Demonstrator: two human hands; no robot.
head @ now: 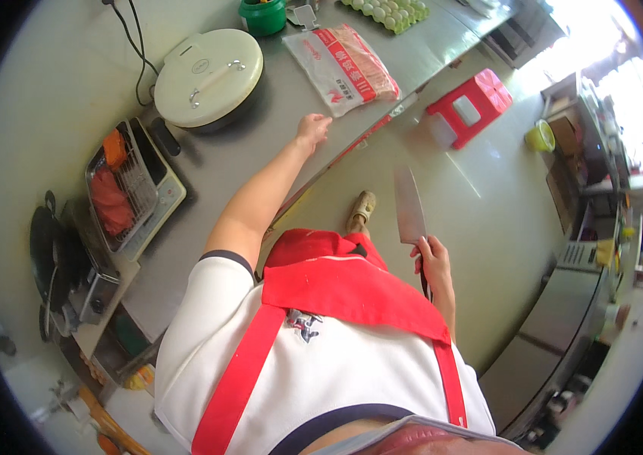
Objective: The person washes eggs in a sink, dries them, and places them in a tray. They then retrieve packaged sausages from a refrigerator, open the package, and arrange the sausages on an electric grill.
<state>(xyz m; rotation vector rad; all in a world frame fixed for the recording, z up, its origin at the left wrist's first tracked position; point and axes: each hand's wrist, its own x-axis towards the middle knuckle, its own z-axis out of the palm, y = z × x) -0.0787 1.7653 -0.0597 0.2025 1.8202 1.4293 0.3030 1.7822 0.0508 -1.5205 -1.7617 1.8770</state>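
My right hand (435, 259) grips the dark handle of a broad kitchen knife (411, 207), its blade pointing away from me over the floor. Fingers curled, my left hand (313, 132) is at the near corner of a sealed plastic food bag (350, 68); whether it pinches that corner I cannot tell. The bag is clear with a red printed band and bears writing. It lies flat on the stainless steel counter (242, 165), close to the counter's edge.
A round electric griddle (208, 77) with a closed lid stands left of the bag. Nearer are a wire-racked tray (122, 187) and a wok (45, 267). Eggs (390, 12) and a green container (263, 16) sit at the back. A red stool (472, 108) stands on the floor.
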